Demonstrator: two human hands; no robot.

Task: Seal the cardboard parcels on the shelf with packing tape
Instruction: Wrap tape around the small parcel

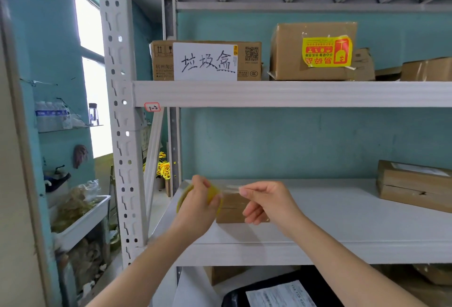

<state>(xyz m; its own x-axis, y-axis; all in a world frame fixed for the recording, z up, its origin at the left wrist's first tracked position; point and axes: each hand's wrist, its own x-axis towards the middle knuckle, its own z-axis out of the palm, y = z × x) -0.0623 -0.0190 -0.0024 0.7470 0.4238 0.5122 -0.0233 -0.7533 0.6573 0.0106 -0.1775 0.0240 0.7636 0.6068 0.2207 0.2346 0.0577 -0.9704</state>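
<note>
Left hand (198,206) curled round tape roll (213,193). Right hand (266,201) pinches free end between thumb and forefinger. Strip (231,188) stretched just above small box (231,209), front left of middle shelf (342,221). Advice: hold strip taut, centre over seam, lower, then press flat.

We see a white shelf (342,213); on its middle board sit a small cardboard parcel (231,209) near the front and a flat box (413,187) well apart, at right.
</note>
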